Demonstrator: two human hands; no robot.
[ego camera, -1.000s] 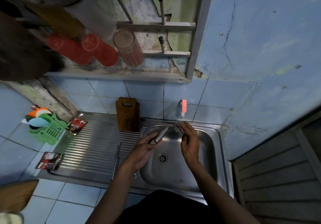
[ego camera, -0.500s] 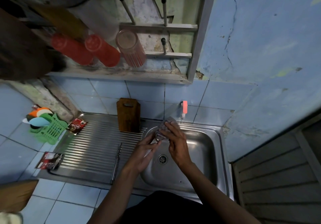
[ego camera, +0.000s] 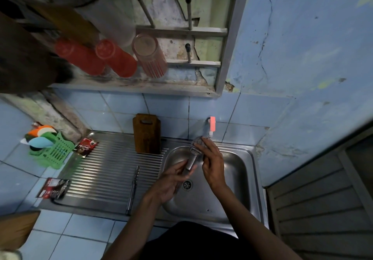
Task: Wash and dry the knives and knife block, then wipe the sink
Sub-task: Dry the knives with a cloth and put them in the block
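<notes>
sink [ego camera: 247, 181]: steel basin, ridged drainboard | knife block [ego camera: 147, 133]: brown wood, upright on drainboard | left hand [ego camera: 171, 180]: grips knife [ego camera: 190, 164] handle over basin | right hand [ego camera: 212, 163]: pinches grey scrubber [ego camera: 196, 143] on blade | knife: plain metal

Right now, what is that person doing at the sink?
A person is cleaning a knife over the metal sink. The left hand holds the knife by its lower end, and the right hand presses a scrubbing pad against its upper part, just below the tap. Another knife lies on the ribbed draining board, and the wooden knife block stands at the back.
</notes>
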